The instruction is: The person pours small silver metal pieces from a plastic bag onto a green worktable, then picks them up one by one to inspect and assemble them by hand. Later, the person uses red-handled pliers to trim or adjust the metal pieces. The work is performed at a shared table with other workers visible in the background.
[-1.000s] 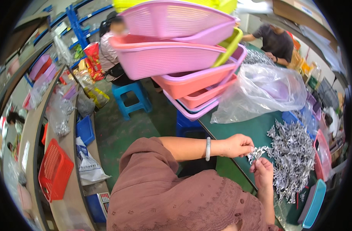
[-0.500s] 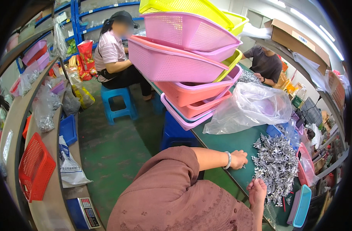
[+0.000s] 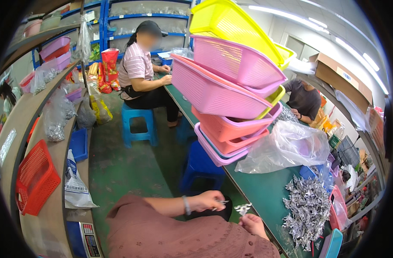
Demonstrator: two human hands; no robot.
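My left hand [image 3: 210, 201], with a bracelet at the wrist, is closed in a pinch on a small silver metal piece [image 3: 223, 201]. To its right, just by the table edge, my right hand [image 3: 253, 222] pinches a branched silver metal casting [image 3: 243, 209] that points up and left. The two hands are apart, both in front of my body. A large pile of similar silver castings [image 3: 307, 210] lies on the green tabletop [image 3: 265, 189] to the right. The fine shape of the left hand's piece is too small to make out.
Stacked plastic baskets [image 3: 226, 90] lean high at the table's edge, beside a clear plastic bag [image 3: 287, 148]. A blue stool [image 3: 201, 167] stands below. Two co-workers sit farther along the table. Shelves with a red basket [image 3: 37, 178] line the left, above a scale [image 3: 89, 241].
Both hands have moved left from the table and the pile to in front of my body. The casting in my right hand now shows clearly. The view has shifted too.
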